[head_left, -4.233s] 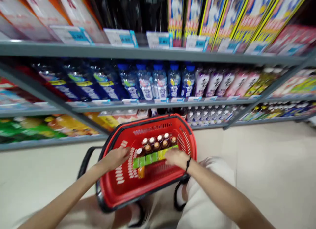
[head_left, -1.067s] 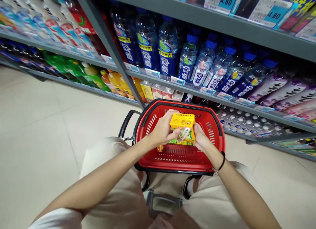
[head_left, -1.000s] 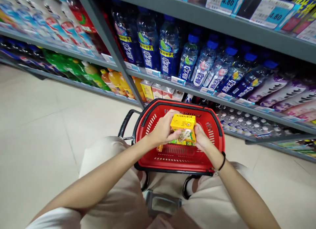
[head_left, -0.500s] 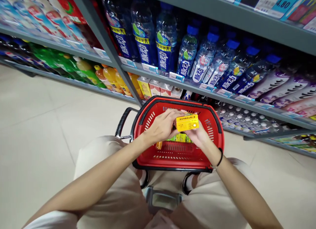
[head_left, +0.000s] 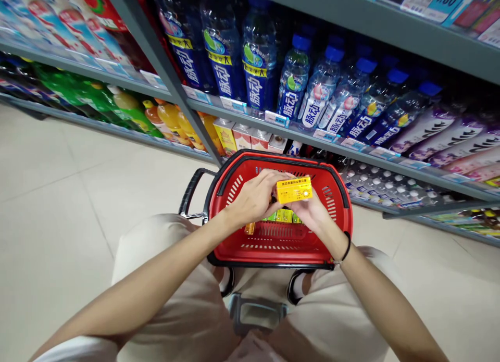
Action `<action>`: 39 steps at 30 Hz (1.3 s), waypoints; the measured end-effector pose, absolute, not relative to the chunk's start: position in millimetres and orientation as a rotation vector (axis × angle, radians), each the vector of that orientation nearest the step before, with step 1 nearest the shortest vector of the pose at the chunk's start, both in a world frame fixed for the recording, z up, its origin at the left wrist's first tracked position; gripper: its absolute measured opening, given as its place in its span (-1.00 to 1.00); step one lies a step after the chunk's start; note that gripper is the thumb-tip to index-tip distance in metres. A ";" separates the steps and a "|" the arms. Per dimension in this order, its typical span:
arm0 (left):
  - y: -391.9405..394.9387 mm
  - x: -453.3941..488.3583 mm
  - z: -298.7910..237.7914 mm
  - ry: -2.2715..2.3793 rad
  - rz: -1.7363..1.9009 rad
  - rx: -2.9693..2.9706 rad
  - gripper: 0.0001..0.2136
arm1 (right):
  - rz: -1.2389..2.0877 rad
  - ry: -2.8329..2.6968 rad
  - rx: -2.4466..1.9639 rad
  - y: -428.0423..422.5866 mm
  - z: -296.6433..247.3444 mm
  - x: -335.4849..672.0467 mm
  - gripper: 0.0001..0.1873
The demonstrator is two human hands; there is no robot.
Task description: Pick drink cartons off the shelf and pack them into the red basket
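Note:
Above the red shopping basket, a small yellow drink carton is held between my two hands, one printed face toward me. My left hand wraps round it from the left, with the fingers closed and the fingertips partly hidden. From the right and below, my right hand grips the same carton, which covers most of its fingers. Inside the basket, under my hands, stand several small green and yellow cartons. A small orange carton is to their left, near my left wrist.
The basket's black handle sticks out on the left. Ahead, a grey shelf carries blue-capped drink bottles, with juice cartons and clear bottles below. A grey stool-like frame is between my legs.
The carton stays in both hands and has turned slightly, showing a little more of its front face. The whole view has shifted slightly, so everything sits a bit further left and up.

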State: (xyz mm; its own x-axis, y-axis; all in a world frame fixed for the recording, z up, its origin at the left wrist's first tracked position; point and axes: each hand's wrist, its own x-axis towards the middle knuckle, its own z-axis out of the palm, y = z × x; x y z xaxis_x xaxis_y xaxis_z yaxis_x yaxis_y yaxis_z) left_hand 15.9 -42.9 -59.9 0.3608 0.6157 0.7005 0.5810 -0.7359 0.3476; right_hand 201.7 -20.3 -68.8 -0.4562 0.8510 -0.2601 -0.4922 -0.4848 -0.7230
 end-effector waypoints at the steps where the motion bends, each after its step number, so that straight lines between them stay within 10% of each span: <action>1: -43.0 16.3 -59.5 1.126 1.345 2.562 -0.55 | 2.019 -0.714 -0.782 -20.2 -69.0 201.5 -0.58; 39: -42.6 17.3 -72.2 1.321 1.212 2.419 -0.51 | 1.969 -0.536 -0.874 -14.4 -61.0 198.3 -0.58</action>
State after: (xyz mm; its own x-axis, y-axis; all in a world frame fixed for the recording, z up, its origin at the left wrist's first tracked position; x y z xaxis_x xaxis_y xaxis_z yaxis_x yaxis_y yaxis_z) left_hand 17.3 -42.6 -72.2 0.2940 0.7544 0.5869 0.6497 -0.6081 0.4562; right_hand 198.3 -14.4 -61.0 -0.3560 0.8588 -0.3684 -0.5540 -0.5115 -0.6569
